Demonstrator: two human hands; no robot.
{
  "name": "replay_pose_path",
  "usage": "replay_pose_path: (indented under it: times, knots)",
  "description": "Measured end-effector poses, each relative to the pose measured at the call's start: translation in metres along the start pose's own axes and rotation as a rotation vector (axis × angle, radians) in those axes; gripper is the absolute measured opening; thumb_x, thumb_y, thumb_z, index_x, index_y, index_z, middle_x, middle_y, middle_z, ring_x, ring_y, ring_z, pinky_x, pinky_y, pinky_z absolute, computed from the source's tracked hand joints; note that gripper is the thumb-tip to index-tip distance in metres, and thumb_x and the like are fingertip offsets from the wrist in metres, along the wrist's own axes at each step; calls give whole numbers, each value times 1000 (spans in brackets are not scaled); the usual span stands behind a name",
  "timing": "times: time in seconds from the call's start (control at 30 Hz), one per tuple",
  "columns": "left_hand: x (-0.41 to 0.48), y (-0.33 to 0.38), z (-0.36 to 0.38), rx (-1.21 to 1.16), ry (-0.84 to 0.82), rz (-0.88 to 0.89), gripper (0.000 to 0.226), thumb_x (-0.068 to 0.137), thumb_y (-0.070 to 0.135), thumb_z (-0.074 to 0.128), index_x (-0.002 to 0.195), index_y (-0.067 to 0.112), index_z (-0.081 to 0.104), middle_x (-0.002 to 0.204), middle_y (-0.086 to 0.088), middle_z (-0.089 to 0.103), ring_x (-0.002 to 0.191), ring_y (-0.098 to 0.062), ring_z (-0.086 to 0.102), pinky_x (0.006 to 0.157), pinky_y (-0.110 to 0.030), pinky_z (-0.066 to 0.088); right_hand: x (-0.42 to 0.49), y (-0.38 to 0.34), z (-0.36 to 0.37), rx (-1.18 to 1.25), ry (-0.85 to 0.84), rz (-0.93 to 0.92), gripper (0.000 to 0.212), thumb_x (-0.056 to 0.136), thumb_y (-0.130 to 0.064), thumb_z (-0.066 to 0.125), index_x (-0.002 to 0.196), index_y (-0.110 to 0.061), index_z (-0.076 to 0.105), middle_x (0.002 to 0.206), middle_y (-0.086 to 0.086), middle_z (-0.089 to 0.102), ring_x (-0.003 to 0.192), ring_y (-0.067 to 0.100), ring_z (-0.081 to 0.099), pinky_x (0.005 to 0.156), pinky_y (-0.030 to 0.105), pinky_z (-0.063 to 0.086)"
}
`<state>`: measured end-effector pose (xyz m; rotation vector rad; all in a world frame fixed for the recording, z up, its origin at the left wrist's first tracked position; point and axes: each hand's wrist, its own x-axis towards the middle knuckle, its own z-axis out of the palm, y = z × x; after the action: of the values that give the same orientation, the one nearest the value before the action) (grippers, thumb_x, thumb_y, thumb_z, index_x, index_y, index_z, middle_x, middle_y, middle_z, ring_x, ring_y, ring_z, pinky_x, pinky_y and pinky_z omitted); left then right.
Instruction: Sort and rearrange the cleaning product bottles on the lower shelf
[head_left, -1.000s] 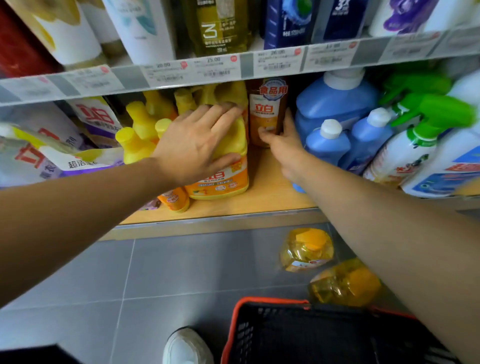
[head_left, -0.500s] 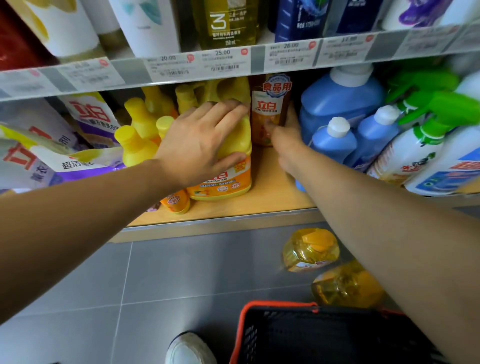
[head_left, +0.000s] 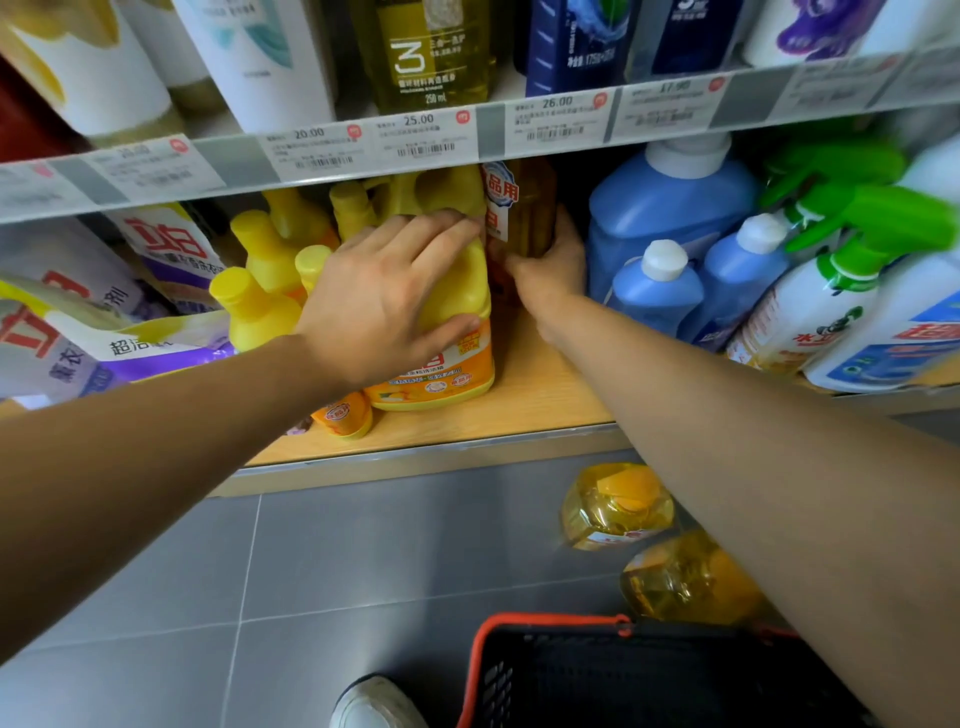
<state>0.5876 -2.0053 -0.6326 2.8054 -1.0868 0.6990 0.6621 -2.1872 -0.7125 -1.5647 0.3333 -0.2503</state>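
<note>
At the centre of the frame, deep under the price strip, a tall amber bottle (head_left: 524, 213) stands upright on the lower shelf (head_left: 545, 384). Its long axis runs straight up the frame, and its red-and-white label is turned toward the left. The right hand (head_left: 550, 270) is the one on it — thumb on the left of the body, fingers (head_left: 569, 234) curled round the right side, low down near the base.

Just left of it, touching or nearly so, sits a squat yellow jug (head_left: 457, 332) with an orange label, also upright, its label facing out over the shelf edge. The left hand (head_left: 389, 301) lies over the jug's shoulder, fingers (head_left: 436, 228) spread across the top and thumb pressed on the front face, clamping it.

Each hand has its own bottle, and the space that matters is the narrow one between jug and amber bottle. Blue bottles (head_left: 660, 291) crowd in from the right. I'd judge the amber bottle is about to be drawn forward or turned — it would need to come straight out, kept vertical, while the left hand steadies the jug.
</note>
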Motion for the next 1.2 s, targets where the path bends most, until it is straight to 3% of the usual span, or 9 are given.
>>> replay_pose_path:
  times: [0.23, 0.37, 0.5, 0.67, 0.83, 0.93, 1.07, 1.13, 1.2]
  knots:
    - [0, -1, 2, -11, 23, 8, 71, 92, 54, 65, 145, 9, 50, 139, -11, 58, 111, -33, 59, 90, -46, 50, 14, 12, 10, -72, 124, 18, 60, 64, -24, 93, 116, -14, 64, 109, 5, 74, 100, 21, 71, 87, 43, 58]
    - [1, -1, 4, -8, 27, 10, 71, 92, 54, 65, 145, 9, 50, 139, -11, 58, 110, -33, 59, 89, -46, 50, -5, 16, 0, -316, 254, -63, 56, 60, -58, 85, 103, -26, 68, 91, -5, 77, 85, 21, 73, 70, 35, 59]
    - [0, -2, 5, -3, 35, 14, 71, 93, 55, 64, 145, 9, 49, 139, -11, 57, 111, -32, 58, 90, -46, 50, -30, 23, -15, -272, 242, -123, 52, 62, -54, 86, 98, -20, 69, 85, -6, 76, 82, 18, 73, 72, 40, 59]
    - [0, 0, 2, -5, 20, 3, 71, 93, 55, 64, 146, 10, 48, 138, -12, 57, 113, -33, 58, 90, -46, 50, -75, 26, -35, -349, 237, -151, 55, 63, -53, 83, 104, -19, 67, 88, -6, 74, 83, 18, 70, 75, 40, 58]
    - [0, 3, -1, -5, -9, -17, 73, 91, 53, 66, 145, 9, 47, 138, -13, 57, 112, -35, 58, 90, -48, 50, -111, 27, -53, -270, 172, -138, 57, 64, -41, 89, 112, -20, 67, 99, -3, 74, 92, 17, 70, 83, 42, 59]
    - [-1, 6, -1, 0, -20, -23, 73, 90, 51, 68, 145, 8, 46, 137, -14, 56, 113, -36, 57, 92, -48, 49, -127, 26, -66, -276, 141, -162, 60, 66, -44, 89, 116, -25, 63, 105, -6, 72, 97, 12, 69, 83, 39, 60]
    - [0, 6, -2, 3, -25, -21, 73, 90, 50, 68, 145, 7, 46, 137, -15, 56, 113, -35, 56, 92, -47, 48, -136, 18, -77, -304, 82, -224, 81, 71, -45, 87, 138, -26, 47, 131, -6, 60, 120, 14, 59, 96, 41, 56]
    - [0, 6, -2, 11, -24, -19, 73, 90, 50, 68, 145, 6, 46, 137, -15, 56, 112, -35, 56, 92, -47, 48, -134, 7, -78, -302, 60, -308, 91, 72, -48, 83, 148, -26, 38, 141, -4, 51, 131, 12, 49, 104, 34, 51]
    - [0, 7, -2, 24, -24, -18, 73, 90, 50, 67, 145, 6, 45, 137, -15, 56, 112, -35, 56, 91, -47, 47, -127, -5, -73, -337, 53, -400, 90, 72, -52, 79, 149, -26, 38, 140, -4, 51, 130, 6, 46, 101, 12, 42]
